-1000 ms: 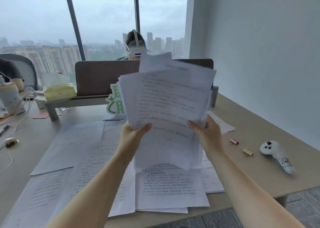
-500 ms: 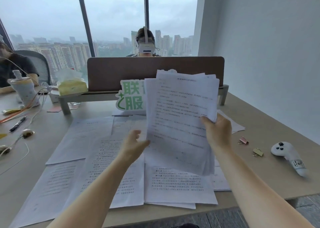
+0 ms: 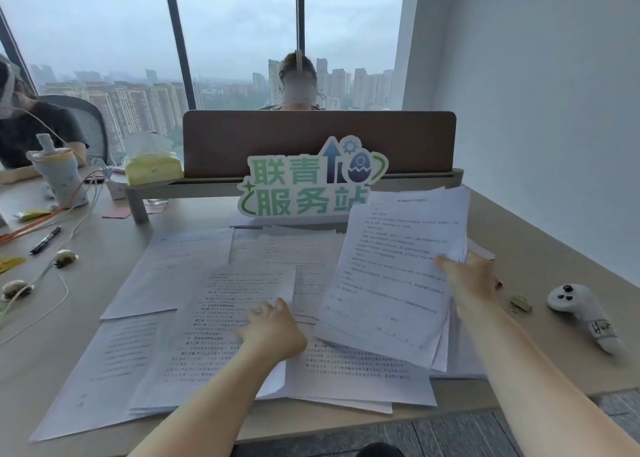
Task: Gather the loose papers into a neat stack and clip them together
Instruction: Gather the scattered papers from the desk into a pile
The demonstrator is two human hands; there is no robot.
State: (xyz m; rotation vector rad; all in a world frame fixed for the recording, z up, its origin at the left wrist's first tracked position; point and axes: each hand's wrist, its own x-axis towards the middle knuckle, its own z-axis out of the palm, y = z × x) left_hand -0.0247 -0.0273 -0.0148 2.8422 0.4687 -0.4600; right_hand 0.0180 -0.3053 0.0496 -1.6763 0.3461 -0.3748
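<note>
My right hand (image 3: 467, 280) grips a stack of printed white papers (image 3: 391, 276) by its right edge, held tilted just above the desk. My left hand (image 3: 272, 328) rests on a loose printed sheet (image 3: 225, 321) lying in the middle of the desk, fingers bent on its right part. Several more loose sheets (image 3: 180, 259) lie spread and overlapping across the desk to the left and under the held stack. A gold binder clip (image 3: 520, 303) lies on the desk right of my right hand. A pink clip (image 3: 498, 284) peeks out just behind that hand.
A white controller (image 3: 581, 314) lies at the far right. A green sign (image 3: 311, 182) stands before a brown divider (image 3: 318, 141), with a person behind it. At left are a tissue box (image 3: 152, 165), a bottle (image 3: 62, 176), a pen (image 3: 46, 240), cables and another person. The desk's front edge (image 3: 346, 422) is near.
My left hand let go of the stack and dropped onto a loose sheet on the desk. My right hand lowered the stack to the right, near the desk. The view tilted down.
</note>
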